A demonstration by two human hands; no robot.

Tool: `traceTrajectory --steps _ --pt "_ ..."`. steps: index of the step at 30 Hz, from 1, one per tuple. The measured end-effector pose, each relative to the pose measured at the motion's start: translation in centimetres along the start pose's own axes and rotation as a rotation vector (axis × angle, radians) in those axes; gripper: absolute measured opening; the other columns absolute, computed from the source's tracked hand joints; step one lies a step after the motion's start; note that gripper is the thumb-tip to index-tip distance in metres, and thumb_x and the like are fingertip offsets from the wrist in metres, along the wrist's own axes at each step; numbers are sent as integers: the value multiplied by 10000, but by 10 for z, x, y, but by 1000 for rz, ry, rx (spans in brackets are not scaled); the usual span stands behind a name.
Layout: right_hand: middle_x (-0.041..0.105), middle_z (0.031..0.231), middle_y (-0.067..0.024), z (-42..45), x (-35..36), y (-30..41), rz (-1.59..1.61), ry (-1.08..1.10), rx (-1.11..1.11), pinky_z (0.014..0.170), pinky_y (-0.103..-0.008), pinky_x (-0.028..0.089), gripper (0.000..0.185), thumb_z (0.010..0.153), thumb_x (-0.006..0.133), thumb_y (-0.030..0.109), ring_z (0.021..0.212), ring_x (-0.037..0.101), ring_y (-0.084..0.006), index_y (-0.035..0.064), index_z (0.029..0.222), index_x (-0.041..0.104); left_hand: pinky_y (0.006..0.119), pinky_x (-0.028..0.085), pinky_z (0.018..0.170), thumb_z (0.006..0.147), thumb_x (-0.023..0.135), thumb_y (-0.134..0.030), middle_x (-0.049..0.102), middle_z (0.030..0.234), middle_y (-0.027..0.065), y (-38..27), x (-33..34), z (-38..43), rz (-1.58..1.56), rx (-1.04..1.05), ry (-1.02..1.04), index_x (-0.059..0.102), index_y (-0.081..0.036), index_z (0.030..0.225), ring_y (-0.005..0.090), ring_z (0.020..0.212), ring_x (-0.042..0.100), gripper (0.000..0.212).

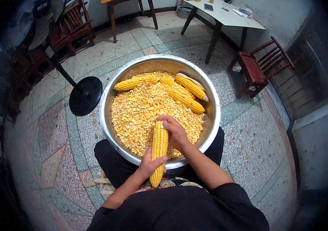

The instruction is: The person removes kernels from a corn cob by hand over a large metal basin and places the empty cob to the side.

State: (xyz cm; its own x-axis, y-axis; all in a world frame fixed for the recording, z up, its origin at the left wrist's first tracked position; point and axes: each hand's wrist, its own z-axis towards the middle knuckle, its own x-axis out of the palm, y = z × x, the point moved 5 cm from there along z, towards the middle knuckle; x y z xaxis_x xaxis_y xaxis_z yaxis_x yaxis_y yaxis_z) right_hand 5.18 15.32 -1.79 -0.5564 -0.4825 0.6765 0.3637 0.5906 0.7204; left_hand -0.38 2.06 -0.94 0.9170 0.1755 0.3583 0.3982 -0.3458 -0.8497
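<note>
A dried yellow corn cob [160, 141], its kernels on, is held between both hands over the near side of a large metal basin [211, 130]. My left hand [149, 164] grips its lower part, thumb across the front. The fingers and thumb of my right hand [175, 131] are closed around its upper end. Loose corn kernels [138, 112] fill much of the basin. At its far left lies one whole cob [136, 83]; several more cobs, among them one at the right [186, 100], rest on the kernels at the far right.
The round black base of a standing fan [85, 96] is on the floor left of the basin. A red wooden chair [252, 69] and a white-topped table [224, 13] stand at the far right. Pale bare cobs [103, 181] lie on the floor by the left leg.
</note>
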Motion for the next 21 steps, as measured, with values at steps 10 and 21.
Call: traceTrajectory --steps 10,21 --pt "519 1142 -100 -12 0 10 38 147 109 889 -398 425 419 870 530 211 1057 510 -237 71 1250 422 309 488 439 789 577 -278 550 739 105 -4 -8 -8 -248 -148 114 406 -33 1067 204 509 566 408" --pt "532 1043 -99 8 -15 -8 288 5 183 860 -389 430 371 873 523 229 957 525 -227 61 1196 452 306 504 458 807 594 -218 543 748 102 0 -6 2 -118 -132 27 382 -31 1059 192 527 585 378"
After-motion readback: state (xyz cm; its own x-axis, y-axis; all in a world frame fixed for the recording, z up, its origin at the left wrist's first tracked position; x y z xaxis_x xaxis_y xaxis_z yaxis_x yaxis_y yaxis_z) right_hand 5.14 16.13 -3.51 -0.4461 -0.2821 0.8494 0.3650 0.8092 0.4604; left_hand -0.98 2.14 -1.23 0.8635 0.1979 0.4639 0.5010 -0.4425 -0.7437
